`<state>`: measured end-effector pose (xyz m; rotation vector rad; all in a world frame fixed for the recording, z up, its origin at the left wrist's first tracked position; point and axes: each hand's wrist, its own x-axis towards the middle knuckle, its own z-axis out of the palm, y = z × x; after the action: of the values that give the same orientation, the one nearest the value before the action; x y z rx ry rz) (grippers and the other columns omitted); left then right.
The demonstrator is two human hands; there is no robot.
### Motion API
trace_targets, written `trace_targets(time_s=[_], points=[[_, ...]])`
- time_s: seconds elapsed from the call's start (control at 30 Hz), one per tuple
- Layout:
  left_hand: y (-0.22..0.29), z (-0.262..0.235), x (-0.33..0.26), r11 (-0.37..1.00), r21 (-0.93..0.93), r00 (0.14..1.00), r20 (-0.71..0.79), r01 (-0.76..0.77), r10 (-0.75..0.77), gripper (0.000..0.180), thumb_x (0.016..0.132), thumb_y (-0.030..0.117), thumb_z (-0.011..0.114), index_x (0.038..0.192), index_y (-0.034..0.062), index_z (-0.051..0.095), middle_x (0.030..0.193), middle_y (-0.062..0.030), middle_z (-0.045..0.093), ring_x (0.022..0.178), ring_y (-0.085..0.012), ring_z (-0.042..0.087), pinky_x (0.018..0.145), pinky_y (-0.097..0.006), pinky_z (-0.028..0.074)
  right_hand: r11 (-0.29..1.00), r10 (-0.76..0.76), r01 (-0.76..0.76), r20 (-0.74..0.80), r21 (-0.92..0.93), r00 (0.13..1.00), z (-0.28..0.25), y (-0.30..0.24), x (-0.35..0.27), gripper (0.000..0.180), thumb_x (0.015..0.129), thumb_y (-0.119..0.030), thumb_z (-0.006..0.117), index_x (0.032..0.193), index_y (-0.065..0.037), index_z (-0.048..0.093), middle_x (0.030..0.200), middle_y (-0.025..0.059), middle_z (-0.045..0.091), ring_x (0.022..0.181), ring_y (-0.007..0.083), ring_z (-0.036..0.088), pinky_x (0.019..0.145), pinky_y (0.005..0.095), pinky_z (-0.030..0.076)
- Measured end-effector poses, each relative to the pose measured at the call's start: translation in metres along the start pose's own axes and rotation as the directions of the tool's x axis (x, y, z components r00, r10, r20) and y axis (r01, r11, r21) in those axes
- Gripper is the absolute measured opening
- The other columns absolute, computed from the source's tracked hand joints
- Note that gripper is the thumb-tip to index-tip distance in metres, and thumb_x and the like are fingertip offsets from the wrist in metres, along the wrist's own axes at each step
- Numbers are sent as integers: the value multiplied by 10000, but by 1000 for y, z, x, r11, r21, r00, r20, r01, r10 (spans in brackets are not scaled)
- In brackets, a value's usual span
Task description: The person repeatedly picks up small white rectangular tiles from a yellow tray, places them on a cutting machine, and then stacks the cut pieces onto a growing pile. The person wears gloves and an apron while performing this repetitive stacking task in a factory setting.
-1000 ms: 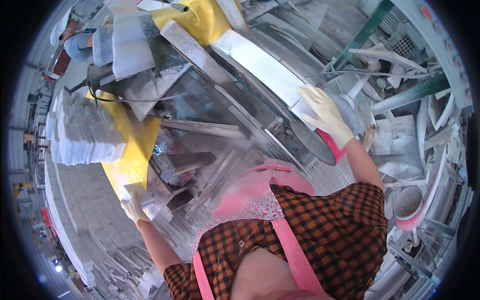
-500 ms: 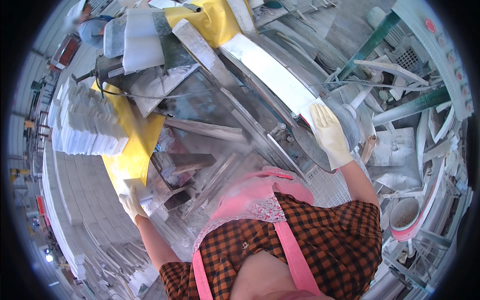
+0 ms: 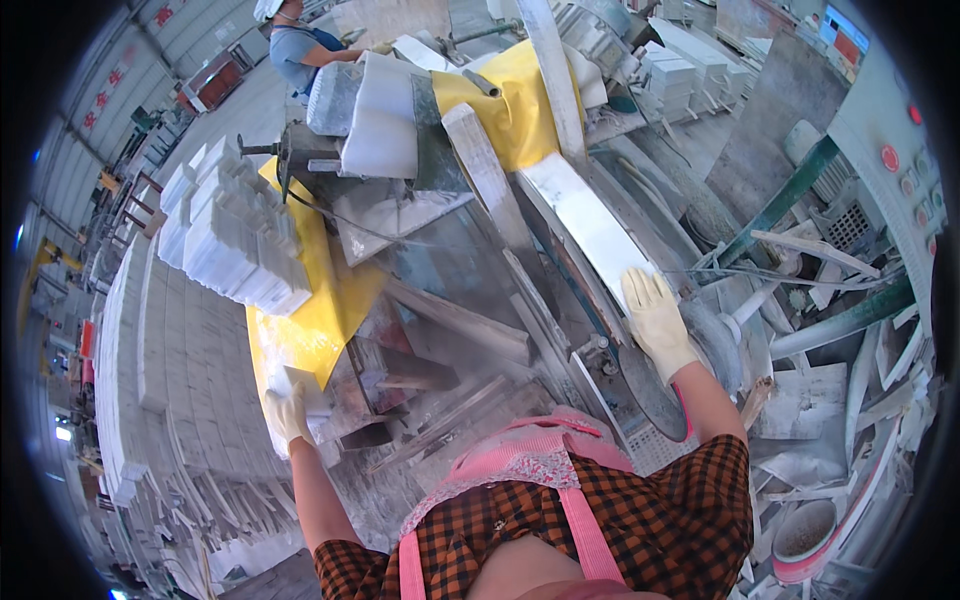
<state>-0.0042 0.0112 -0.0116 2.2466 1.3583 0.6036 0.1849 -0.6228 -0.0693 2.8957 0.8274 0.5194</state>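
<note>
My right hand [image 3: 657, 325], in a cream glove, lies flat with its fingers stretched out on the near end of a long white strip [image 3: 590, 222]. That strip rests along a narrow machine bed, its far end against a yellow sheet [image 3: 515, 100]. On the left, my gloved left hand [image 3: 287, 415] grips the near edge of a small white tile [image 3: 293, 384] lying on a second yellow sheet [image 3: 318, 330]. Beyond the tile stands a stack of white tiles [image 3: 235, 235].
A control panel [image 3: 900, 165] with buttons stands at the right. A co-worker [image 3: 300, 50] is at the far left. Wooden boards [image 3: 455, 315] lie between my arms. Stacked pale slabs [image 3: 190, 380] fill the left, and a bucket [image 3: 803, 535] stands at lower right.
The view has tilted up, bringing the co-worker more fully into sight. My right hand has moved farther from my body along the machine bed. My left hand stays at the small tile.
</note>
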Motion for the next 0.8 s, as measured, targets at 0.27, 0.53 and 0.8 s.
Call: trace_targets(time_s=[0.27, 0.53, 0.8], points=[[-7, 5, 7, 994, 111, 1000, 22, -10, 8, 735, 742, 398, 778, 1247, -97, 578, 1203, -347, 647, 1148, -488, 611, 979, -488, 484, 984, 108, -126, 140, 125, 984, -31, 12, 17, 481, 827, -130, 635, 1281, 5, 547, 1296, 181, 638, 1221, 313, 618, 1048, 435, 488], [10, -3, -6, 977, 212, 1000, 21, 12, -17, 735, 750, 477, 757, 1243, -43, 594, 1207, -315, 656, 1157, -469, 616, 978, -500, 487, 727, 146, -295, 280, 620, 949, -60, -124, 120, 465, 956, -360, 574, 1407, -256, 529, 1041, 212, 727, 889, 459, 691, 820, 571, 528], [26, -14, -20, 991, 97, 993, 58, 95, -101, 770, 786, 495, 740, 1341, -14, 579, 1311, -265, 628, 1235, -414, 589, 1030, -462, 465, -260, -126, -390, 370, 883, 921, -38, -446, 206, 419, 972, -315, 668, 1303, -58, 663, 1157, 146, 735, 1048, 305, 711, 885, 380, 538]])
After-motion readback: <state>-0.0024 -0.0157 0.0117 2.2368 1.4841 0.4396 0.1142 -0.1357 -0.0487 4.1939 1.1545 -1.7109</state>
